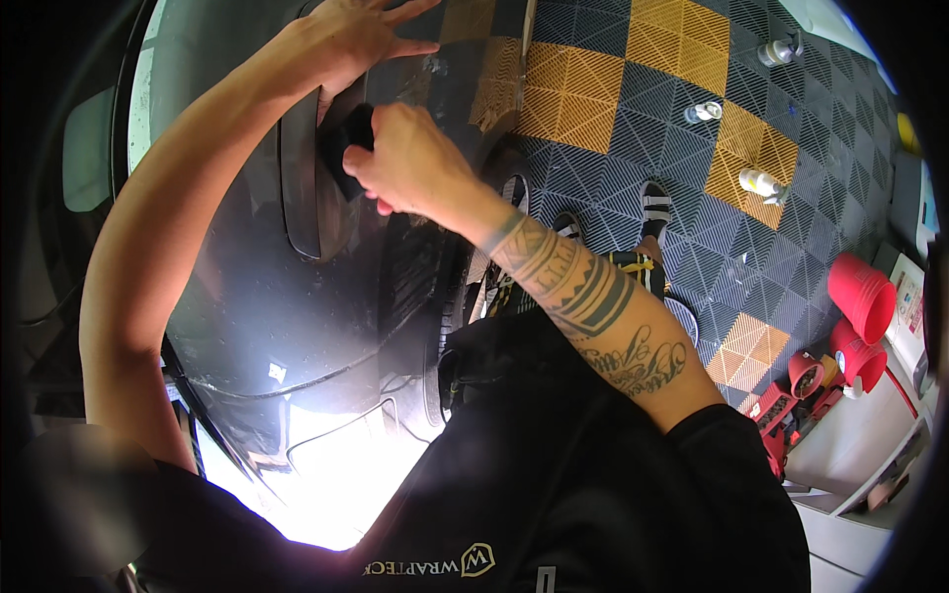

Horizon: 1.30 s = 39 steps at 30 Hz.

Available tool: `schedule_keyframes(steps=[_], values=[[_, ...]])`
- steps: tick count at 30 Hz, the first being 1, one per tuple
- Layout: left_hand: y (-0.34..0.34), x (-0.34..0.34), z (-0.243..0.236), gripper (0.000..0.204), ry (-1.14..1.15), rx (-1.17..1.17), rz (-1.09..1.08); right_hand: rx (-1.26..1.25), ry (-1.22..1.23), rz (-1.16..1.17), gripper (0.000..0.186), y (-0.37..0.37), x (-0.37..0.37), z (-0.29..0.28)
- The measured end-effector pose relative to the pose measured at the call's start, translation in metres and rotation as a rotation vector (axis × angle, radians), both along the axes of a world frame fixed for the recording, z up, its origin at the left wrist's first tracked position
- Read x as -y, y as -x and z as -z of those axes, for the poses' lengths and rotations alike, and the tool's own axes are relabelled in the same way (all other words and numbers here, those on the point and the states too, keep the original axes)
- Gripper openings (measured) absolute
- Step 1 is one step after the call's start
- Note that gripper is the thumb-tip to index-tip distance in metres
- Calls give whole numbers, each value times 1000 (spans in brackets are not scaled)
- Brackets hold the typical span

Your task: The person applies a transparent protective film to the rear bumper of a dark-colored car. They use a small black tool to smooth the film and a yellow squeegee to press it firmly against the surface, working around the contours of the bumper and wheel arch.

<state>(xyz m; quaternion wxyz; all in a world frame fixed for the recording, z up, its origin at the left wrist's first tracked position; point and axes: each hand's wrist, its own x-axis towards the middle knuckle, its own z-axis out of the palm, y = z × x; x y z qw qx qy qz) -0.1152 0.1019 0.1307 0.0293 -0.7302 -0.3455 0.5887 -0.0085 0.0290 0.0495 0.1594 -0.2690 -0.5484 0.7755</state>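
Pinching a black pad (342, 148) between thumb and curled fingers: right hand (417, 160). Pad lies just left of those fingertips, at the dark car panel (232, 301). Looks light, probably pliable; near edge seems the best hold. Left hand (348, 38) beyond, fingers spread over panel; glossy surface likely stiff, slick, easily scratched.

From where I stand, dark car panel (232, 326): glossy, smooth, mirroring floor tiles (573, 99) | tiles: ribbed, matt, plastic-looking | black pad (346, 148): matt | red buckets (860, 296): smooth plastic, slight sheen | black shirt (593, 474): matt cloth
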Motion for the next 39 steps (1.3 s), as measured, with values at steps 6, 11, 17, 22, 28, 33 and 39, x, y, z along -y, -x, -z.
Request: schedule_keyframes(steps=[6, 11, 17, 22, 28, 33, 39], values=[[16, -8, 19, 145, -60, 81, 14, -183, 637, -38, 18, -29, 44, 18], [11, 3, 15, 134, -67, 41, -115, -433, -435, 183, 20, -172, -2, -36], [18, 12, 19, 123, -102, 167, -264, -51, -800, -76, 50, -319, -68, -129], [27, 18, 54, 88, -229, 286, -211, 141, -637, 324, 44, -296, -238, 101], [25, -16, 47, 72, -149, -127, -121, 731, -872, -168, 67, -368, -385, 599], [-3, 38, 80, 74, -143, -304, -340, 963, -772, -804, 68, -351, -358, 703], [24, -1, 26, 77, -511, -424, -261, 886, -687, -119, 30, -342, -456, 729]])
